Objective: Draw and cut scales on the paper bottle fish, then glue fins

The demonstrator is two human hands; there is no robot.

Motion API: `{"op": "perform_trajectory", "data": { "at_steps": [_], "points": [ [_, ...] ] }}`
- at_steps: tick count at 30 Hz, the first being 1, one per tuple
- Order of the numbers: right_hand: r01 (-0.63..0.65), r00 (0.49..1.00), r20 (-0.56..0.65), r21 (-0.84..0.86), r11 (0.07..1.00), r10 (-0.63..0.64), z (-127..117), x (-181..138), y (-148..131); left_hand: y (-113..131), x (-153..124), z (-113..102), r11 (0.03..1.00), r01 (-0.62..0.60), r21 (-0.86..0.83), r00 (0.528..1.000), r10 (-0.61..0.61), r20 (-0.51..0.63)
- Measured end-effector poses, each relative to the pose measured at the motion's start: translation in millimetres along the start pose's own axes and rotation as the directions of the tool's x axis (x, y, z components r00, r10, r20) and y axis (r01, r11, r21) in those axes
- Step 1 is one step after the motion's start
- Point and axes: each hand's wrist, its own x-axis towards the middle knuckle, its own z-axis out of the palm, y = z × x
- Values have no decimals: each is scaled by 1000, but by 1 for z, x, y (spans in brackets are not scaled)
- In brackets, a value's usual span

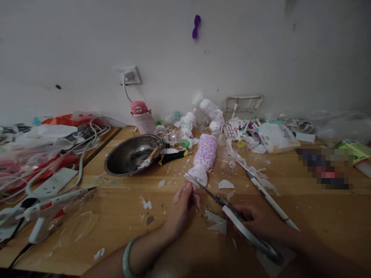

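Observation:
In my right hand [253, 220] is a pair of scissors [216, 197], its long blades pointing up and left over the table. My left hand [184, 202] is closed, thumb against curled fingers, just below the blade tips. What it pinches, if anything, I cannot make out. Beyond the blades lies a white fish-like form [205, 152] covered in purple drawn scales. Its flared white tail end [199, 174] points toward me, partly crossed by the scissors. Scraps of thin white material [216, 223] lie between and beside my hands.
A metal bowl [116, 160] stands left of the fish-like form, a black-and-yellow-handled tool [174, 156] beside it. On the left are a glue gun [43, 212], cables and a power strip [56, 181]. Markers [240, 129], a tissue pack [276, 137] and a long white stick [274, 204] lie right.

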Motion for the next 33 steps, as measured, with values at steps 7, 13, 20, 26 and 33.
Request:
{"op": "perform_trajectory", "data": {
  "at_steps": [7, 13, 20, 26, 33],
  "points": [
    [-108, 994, 37, 176, 978, 103, 3, 0, -6, 7, 4, -1, 1000, -19, 10, 1000, 19, 10],
    [-153, 988, 55, 235, 960, 144, 3, -3, -10, 11, 7, -2, 998, 29, -51, 999, -28, 19],
    [-167, 984, 109, 330, 929, 139, 1, -3, -12, 18, 9, -4, 997, 59, -54, 997, -56, 56],
    [-205, 975, 156, 344, 916, 160, 1, -1, -15, 18, 12, -10, 987, 117, -113, 987, -102, 126],
    [-215, 972, 179, 407, 888, 154, 1, 0, -16, 18, 12, -11, 974, 166, -154, 981, -147, 129]
  ]
}}
